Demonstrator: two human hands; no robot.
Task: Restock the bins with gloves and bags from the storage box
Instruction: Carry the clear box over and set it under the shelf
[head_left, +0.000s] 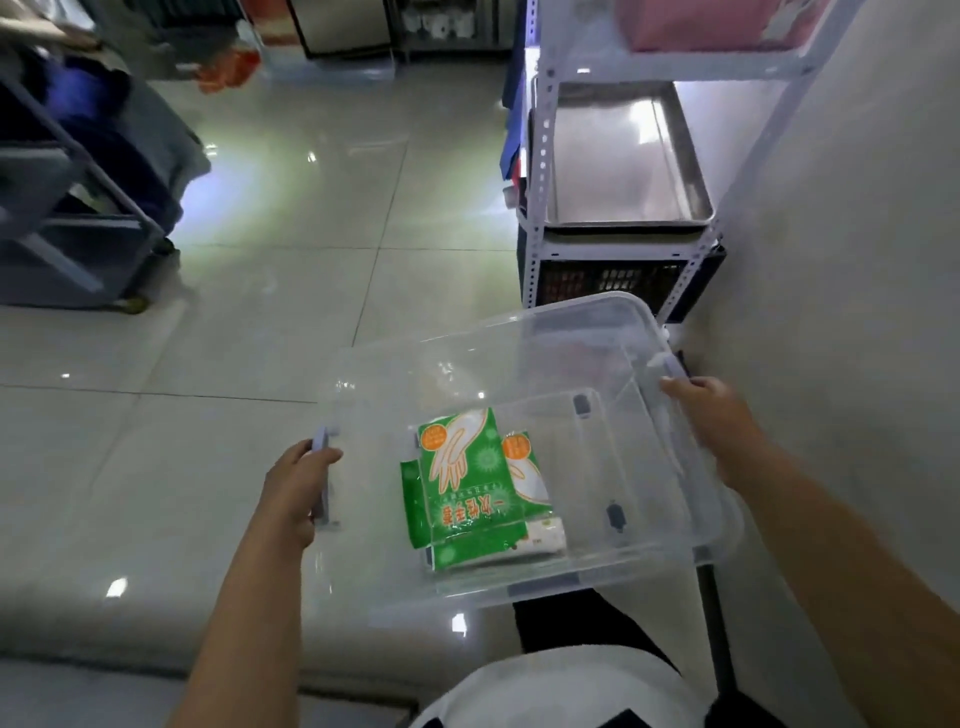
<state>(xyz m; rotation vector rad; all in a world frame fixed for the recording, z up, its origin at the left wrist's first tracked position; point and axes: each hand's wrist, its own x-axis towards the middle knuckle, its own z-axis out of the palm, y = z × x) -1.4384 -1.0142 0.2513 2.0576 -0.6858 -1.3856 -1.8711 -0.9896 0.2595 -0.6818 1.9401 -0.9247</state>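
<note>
While the person's dark trouser leg and white top fill the bottom edge of the view, both bare forearms reach forward to a clear, rectangular plastic storage box (644, 467) held above the glossy pale tiled floor (291, 218). The left hand (296, 488) curls its fingers round the grey latch handle (322, 483) on the box's left short end, thumb lying along the top. The right hand (717, 421) grips the rim at the opposite end, its fingertips bent over the edge just beside the second grey latch (670, 366). The box tilts slightly, its far right corner higher.

Inside, on the box's bottom toward the left half, lies a green packet of disposable gloves (462, 493) printed with a white hand outline and an orange round label. A second, similar green and white packet (530, 467) lies partly beneath it, showing at its right side. The right half of the box bottom is bare.

Beyond the box stands a white perforated-metal shelving rack (540, 171) against the pale wall. Its middle shelf bears a shallow stainless steel tray (685, 197); below that sits a black slatted plastic crate (613, 280); something pink rests on the top shelf (691, 21). Far left across the floor stands a grey wheeled cart (78, 244) with dark bins.
</note>
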